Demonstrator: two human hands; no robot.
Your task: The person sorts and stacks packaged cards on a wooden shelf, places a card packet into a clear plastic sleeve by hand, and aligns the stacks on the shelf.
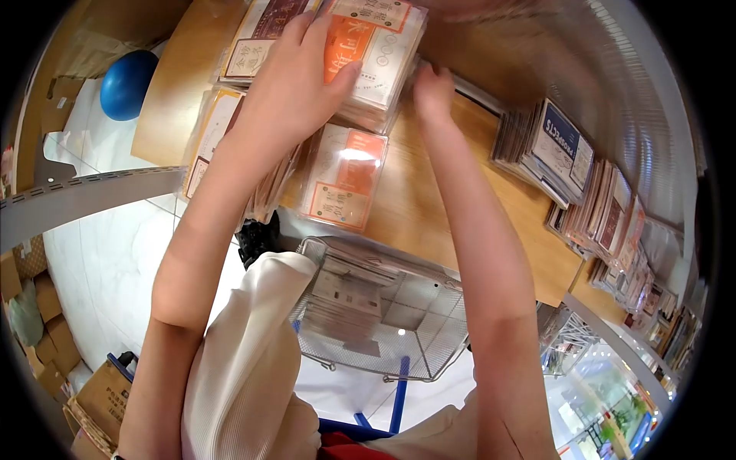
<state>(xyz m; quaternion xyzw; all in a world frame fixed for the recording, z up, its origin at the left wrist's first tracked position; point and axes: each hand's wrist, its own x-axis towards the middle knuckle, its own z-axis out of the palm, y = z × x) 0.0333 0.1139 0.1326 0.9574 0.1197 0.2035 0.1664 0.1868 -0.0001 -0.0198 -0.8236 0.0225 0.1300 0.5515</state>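
Note:
My left hand [303, 84] lies over the stacks of plastic-sleeved packets at the top, its fingers apart, thumb on the tall stack with an orange and white cover [383, 65]. Just right of that stack is my right hand [434, 90], its fingers bent at the stack's edge; what they hold, if anything, is hidden. A single orange and white packet [345, 180] lies flat on the wooden shelf [414, 192] below the tall stack. Beside it, partly under my left forearm, more packets [211, 138] are piled.
Rows of packets [563, 149] lean along the shelf at the right. Under the shelf hangs a wire basket [429, 337] holding more packets. A metal rail [100, 188] crosses at the left. A blue ball [126, 84] and cardboard boxes [103, 395] are farther left.

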